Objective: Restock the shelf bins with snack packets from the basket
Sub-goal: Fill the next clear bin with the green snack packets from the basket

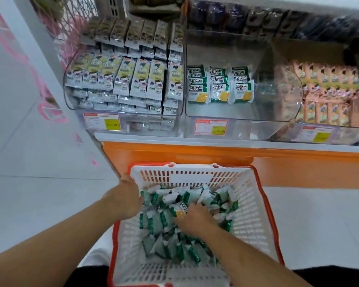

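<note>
Two bare arms reach forward and down. The left arm comes in from the low left side, long and straight. The left hand [127,198] is at the end of it, bent at the wrist, with its fingers out of sight below the hand. The right arm comes in from the low right side. The right hand [192,219] is palm down, and its fingers [195,207] curl round a small green and white snack packet [180,210].

One basket [255,206] holds a loose heap of green-and-white snack packets [164,220], too many to count. Three clear shelf bins [232,117] stand side by side. The middle bin shows three columns of green packets [219,85]. Three price labels [210,126] are visible.
</note>
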Tool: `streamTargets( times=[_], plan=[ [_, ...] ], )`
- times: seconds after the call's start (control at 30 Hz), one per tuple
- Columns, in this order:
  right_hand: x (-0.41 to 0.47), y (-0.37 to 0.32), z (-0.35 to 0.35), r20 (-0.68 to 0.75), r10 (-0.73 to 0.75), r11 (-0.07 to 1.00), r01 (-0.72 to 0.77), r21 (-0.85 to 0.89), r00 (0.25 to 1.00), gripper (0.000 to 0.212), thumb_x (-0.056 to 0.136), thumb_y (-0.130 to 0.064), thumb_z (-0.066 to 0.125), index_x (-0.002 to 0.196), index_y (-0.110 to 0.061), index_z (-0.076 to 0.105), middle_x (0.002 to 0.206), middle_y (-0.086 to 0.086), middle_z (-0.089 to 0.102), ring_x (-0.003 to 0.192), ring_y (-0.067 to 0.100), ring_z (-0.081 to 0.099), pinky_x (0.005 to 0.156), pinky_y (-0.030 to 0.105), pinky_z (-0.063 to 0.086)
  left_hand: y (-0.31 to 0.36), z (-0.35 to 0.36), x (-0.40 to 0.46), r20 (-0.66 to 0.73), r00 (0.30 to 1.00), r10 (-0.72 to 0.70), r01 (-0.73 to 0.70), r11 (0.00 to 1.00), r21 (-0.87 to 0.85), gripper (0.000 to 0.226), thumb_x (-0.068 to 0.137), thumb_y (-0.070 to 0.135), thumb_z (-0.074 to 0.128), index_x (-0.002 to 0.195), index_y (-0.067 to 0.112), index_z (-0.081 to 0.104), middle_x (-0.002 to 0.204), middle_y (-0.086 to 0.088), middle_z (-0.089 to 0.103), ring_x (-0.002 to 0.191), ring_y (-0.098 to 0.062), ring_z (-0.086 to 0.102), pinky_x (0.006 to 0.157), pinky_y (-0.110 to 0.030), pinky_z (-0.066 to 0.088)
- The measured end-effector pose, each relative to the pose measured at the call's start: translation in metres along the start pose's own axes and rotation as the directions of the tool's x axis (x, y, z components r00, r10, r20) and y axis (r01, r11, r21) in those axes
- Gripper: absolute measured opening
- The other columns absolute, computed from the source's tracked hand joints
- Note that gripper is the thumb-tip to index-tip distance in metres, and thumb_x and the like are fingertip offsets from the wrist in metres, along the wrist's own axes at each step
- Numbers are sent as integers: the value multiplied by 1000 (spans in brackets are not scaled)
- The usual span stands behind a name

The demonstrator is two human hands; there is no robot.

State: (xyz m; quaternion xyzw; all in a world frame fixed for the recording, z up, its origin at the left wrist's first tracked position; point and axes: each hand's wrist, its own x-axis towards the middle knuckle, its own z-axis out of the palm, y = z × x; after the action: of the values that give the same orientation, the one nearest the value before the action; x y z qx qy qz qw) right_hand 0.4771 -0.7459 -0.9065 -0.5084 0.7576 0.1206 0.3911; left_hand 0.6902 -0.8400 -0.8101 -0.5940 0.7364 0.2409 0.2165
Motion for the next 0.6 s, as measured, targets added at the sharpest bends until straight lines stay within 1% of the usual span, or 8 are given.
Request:
streamTargets(
  times=[0.03,0.07,0.2,0.3,0.4,0.47,0.53,0.6],
  plan=[
    [5,-1,7,-13,0,1000,-1,-15,1000,109,89,-77,58,162,-5,23,156,19,42,139,38,46,107,49,50,0,1,3,-1,1000,4,-4,1000,-3,77,103,44,48,154,-8,22,144,-23,49,124,-31,60,99,-37,54],
    [9,-1,12,-38,-2,999,0,-46,999,109,89,-76,59,163,-5,21,158,18,40,141,39,44,110,49,48,0,1,6,9,1000,8,-7,1000,-5,79,101,46,49,154,-7,24,140,-23,53,118,-30,63,95,-37,56],
    [10,0,9,-145,-35,990,14,-142,989,79,94,-42,70,155,-7,34,151,16,46,139,37,43,115,45,42,4,-9,7,81,996,-24,20,998,59,76,103,45,48,151,-11,26,131,-19,60,105,-23,64,80,-29,53],
    [-1,-1,-16,-112,-63,990,48,-131,992,60,86,-29,77,137,-13,49,136,11,51,130,34,47,100,43,49,10,-28,2,67,998,-9,-5,978,209,45,102,36,48,136,8,54,125,-10,61,107,-22,64,85,-33,54],
    [-19,-6,-55,-86,-140,988,133,-79,986,53,82,-18,77,128,-16,52,129,9,48,119,30,49,86,40,48,22,-52,-10,41,998,47,-58,946,318,30,101,32,49,127,20,58,125,-1,64,109,-20,64,92,-37,56],
    [-36,-9,-86,-78,-225,973,220,-67,971,56,82,-11,75,132,-21,52,131,7,43,115,28,53,86,36,51,34,-63,-19,23,986,164,-164,952,259,26,99,32,52,121,21,62,117,3,67,103,-17,66,88,-36,58],
    [-60,-12,-118,-101,-305,951,296,-95,947,63,79,-7,78,133,-24,53,129,2,40,110,25,56,86,36,55,52,-75,-34,-23,954,298,-291,944,153,18,99,37,54,108,25,63,97,7,66,89,-14,65,76,-33,57],
    [-86,-13,-151,-138,-374,927,363,-98,917,65,75,-5,81,130,-26,55,125,0,41,108,25,56,85,36,56,71,-83,-52,-93,918,386,-381,922,67,21,100,45,56,115,30,58,99,7,63,90,-14,62,73,-32,51]
  ],
)
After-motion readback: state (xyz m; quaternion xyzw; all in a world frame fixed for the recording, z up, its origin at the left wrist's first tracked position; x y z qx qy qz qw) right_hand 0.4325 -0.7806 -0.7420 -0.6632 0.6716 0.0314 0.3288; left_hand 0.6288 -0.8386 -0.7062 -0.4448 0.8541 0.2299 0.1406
